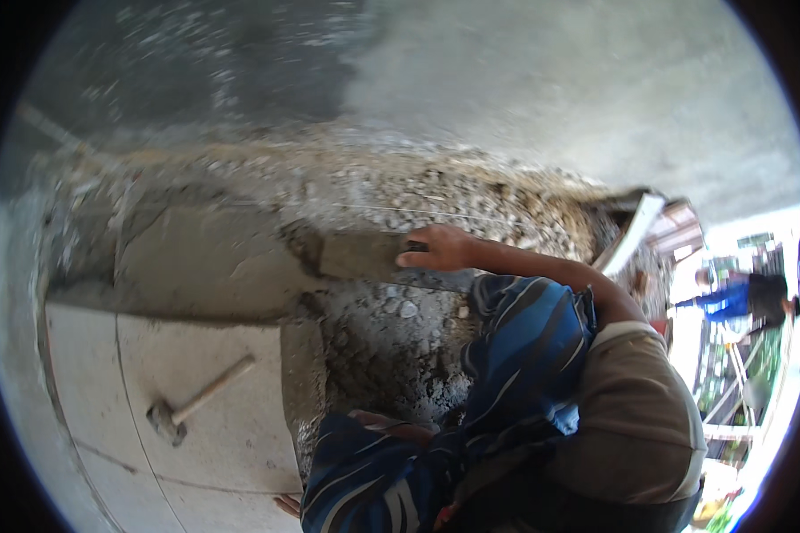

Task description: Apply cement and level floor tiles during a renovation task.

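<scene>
While my right hand [437, 247] closes round one long, flat float [360, 256] at the right end of the grey mortar bed [209, 262], my left hand [287, 505] shows only fingertips beside my knee, its grip impossible to tell. Also listed: at least four pale floor tiles [213, 422], one wooden-handled hammer [206, 391] lying on them, one pale string [418, 210] above gravel [471, 191]. Surroundings: one grey wall [551, 89], darker at left, and one person [760, 298] beyond the bright opening.

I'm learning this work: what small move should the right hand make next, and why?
Perhaps sweep the float lightly over the lumps beside its end: the right hand grips it, and those lumps look rough against the smoother mortar next to them.
</scene>
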The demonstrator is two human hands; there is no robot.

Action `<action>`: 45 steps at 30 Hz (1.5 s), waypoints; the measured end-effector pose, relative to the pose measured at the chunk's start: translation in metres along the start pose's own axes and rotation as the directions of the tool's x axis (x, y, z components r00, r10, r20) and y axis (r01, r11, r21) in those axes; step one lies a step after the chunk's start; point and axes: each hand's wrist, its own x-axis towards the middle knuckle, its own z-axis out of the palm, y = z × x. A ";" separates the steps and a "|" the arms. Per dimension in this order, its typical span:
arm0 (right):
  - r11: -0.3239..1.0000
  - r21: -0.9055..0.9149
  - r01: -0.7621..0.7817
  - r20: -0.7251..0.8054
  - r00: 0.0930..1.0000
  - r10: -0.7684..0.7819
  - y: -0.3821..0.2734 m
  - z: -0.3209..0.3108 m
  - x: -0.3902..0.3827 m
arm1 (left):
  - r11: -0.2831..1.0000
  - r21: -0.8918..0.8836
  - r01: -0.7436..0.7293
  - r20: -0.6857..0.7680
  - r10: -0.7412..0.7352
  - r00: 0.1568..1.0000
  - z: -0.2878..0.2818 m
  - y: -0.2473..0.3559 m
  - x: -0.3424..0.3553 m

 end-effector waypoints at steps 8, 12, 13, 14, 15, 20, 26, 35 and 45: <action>0.987 0.134 0.085 0.022 0.996 -0.089 0.006 -0.004 -0.026 | 0.873 -0.456 0.172 0.225 -0.074 0.972 0.071 0.055 0.055; 0.993 0.103 -0.062 -0.033 0.997 0.066 0.008 -0.019 -0.045 | 0.740 -0.596 0.311 0.378 -0.084 0.922 0.099 0.074 0.083; 0.990 0.111 -0.089 -0.067 0.993 0.096 0.015 -0.023 -0.052 | 0.724 -0.615 0.313 0.408 -0.048 0.912 0.089 0.145 0.118; 0.989 0.119 -0.090 -0.092 0.991 0.102 0.016 -0.023 -0.056 | 0.790 -0.523 0.319 0.432 -0.077 0.899 0.081 0.192 0.144; 0.987 0.128 -0.093 -0.102 0.989 0.107 0.016 -0.028 -0.061 | 0.850 -0.423 0.315 0.435 -0.115 0.893 0.076 0.213 0.158; 0.930 0.149 -0.336 -0.219 0.906 0.362 0.037 -0.048 -0.119 | 0.803 -0.585 0.114 0.422 0.182 0.888 0.125 0.212 0.186; 0.797 0.111 -0.594 -0.292 0.747 0.598 0.063 -0.048 -0.190 | 0.688 -0.717 0.116 0.450 0.328 0.831 0.142 0.229 0.176; 0.569 0.056 -0.821 -0.285 0.533 0.797 0.155 0.033 -0.274 | 0.720 -0.682 0.131 0.516 0.347 0.783 0.106 0.194 0.214; 0.600 0.152 -0.786 -0.304 0.540 0.785 0.337 0.196 -0.329 | 0.831 -0.513 0.215 0.505 0.090 0.859 0.046 0.125 0.217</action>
